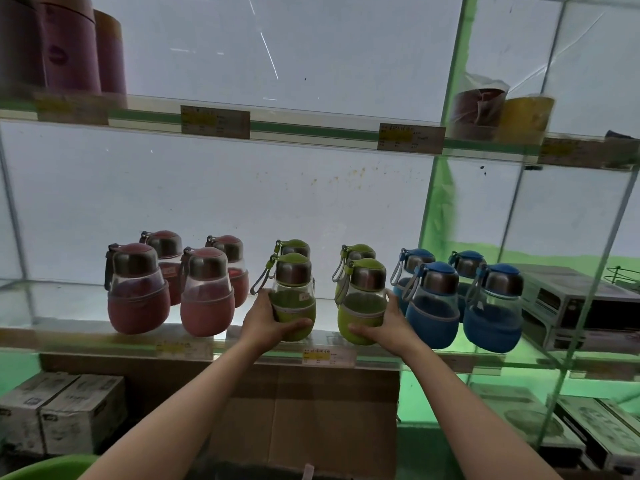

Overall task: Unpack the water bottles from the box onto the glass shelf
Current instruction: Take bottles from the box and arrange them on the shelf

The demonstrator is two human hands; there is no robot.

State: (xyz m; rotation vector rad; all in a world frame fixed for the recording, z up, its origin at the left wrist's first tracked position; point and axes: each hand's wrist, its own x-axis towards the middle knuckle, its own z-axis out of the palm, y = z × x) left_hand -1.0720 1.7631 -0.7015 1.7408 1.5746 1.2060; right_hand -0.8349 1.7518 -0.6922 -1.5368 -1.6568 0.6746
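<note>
Green bottles going in now: left hand [268, 320] and right hand [388, 323] each wrap fingers round one on the glass shelf [86, 332]; pink and blue sets look done.

This is a shop. Glass shelves [86, 336] carry price labels [328, 356] along their front edges, identical water bottles [207, 296] stand in colour groups of red, green and blue, and boxed stock [62, 410] sits stacked beneath beside a brown cardboard box [304, 420].

Shelf price labels [214, 121] are too blurred to read; rear green bottles [293, 248] mostly hidden.
</note>
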